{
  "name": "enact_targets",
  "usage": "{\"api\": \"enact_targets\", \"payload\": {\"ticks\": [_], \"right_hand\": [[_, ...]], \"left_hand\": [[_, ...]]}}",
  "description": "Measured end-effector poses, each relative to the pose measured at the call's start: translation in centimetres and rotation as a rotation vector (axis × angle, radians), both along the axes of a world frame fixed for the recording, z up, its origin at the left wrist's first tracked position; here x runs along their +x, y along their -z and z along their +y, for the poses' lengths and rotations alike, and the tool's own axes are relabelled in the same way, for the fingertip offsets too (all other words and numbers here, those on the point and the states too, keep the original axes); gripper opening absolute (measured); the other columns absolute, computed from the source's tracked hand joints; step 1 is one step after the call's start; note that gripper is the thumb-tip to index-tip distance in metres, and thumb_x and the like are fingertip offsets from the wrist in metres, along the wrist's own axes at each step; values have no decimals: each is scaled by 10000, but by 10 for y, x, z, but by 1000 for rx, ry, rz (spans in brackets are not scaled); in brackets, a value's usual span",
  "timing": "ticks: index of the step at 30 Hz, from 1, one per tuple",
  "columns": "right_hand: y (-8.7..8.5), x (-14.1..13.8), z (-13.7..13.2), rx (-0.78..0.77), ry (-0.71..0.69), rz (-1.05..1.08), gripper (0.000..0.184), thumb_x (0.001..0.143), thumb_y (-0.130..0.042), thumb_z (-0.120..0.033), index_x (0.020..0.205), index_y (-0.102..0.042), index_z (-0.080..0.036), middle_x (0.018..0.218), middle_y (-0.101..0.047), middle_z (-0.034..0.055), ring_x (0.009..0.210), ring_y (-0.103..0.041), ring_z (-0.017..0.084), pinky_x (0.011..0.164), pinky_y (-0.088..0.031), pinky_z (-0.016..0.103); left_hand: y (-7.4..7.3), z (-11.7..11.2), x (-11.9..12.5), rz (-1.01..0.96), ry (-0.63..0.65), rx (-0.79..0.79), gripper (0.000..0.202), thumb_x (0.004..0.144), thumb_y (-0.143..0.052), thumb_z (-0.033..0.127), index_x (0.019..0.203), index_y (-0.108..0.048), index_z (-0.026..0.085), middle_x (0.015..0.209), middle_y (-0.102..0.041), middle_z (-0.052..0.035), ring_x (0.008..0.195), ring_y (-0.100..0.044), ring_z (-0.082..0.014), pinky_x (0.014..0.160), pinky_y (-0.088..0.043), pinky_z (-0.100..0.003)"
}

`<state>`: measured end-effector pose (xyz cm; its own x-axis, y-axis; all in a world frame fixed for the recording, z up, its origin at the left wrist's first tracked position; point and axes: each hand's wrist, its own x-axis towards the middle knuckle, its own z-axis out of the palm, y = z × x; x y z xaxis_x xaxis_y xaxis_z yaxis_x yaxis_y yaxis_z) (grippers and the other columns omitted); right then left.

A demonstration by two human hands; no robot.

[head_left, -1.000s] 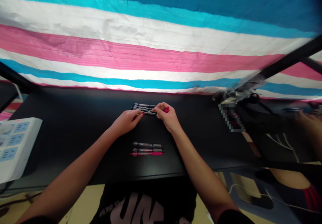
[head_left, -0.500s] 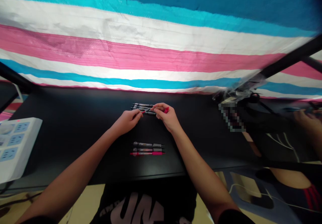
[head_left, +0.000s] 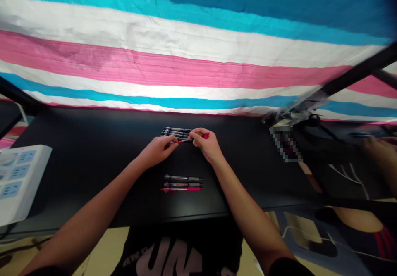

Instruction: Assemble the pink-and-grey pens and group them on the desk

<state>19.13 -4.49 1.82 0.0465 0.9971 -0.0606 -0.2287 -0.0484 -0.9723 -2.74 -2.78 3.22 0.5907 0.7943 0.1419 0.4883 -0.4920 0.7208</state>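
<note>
Over the middle of the black table, my left hand [head_left: 163, 148] is closed in a pinch on the red end of a thin pen refill [head_left: 182, 141]. My right hand [head_left: 203, 143] has its thumb and index finger pinched at the refill's pale right end. A red pen part [head_left: 206, 135] pokes out of the right hand's curled fingers; most of it is hidden. Just behind both hands lies a row of several black-and-clear pens [head_left: 176, 130], partly covered by the fingers. Nearer me rest two grey-gripped pens [head_left: 182, 178] and a red pen [head_left: 182, 189], side by side.
A white power strip [head_left: 21, 181] stands at the table's left. To the right are a crumpled clear plastic bag [head_left: 300, 113] and a pixelated, blurred-out object [head_left: 285, 144]. Another person's hand [head_left: 383, 150] is at the far right. A striped sheet [head_left: 186, 73] hangs behind the black table [head_left: 124, 201].
The refill between my hands has gone from slanted to nearly level. Both hands have shifted slightly, the left a little to the right. The pens on the table have not moved.
</note>
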Motion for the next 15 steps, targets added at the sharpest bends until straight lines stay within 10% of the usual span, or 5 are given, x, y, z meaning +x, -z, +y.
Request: {"api": "enact_targets", "payload": {"ticks": [15], "right_hand": [[3, 0, 0, -7, -72, 27, 264, 726, -864, -402, 847, -777, -184, 752, -743, 37, 482, -368, 55, 505, -275, 269]], "left_hand": [[1, 1, -1, 18, -17, -39, 294, 1017, -463, 357, 896, -668, 185, 784, -715, -29, 718, -658, -180, 681, -426, -275]]}}
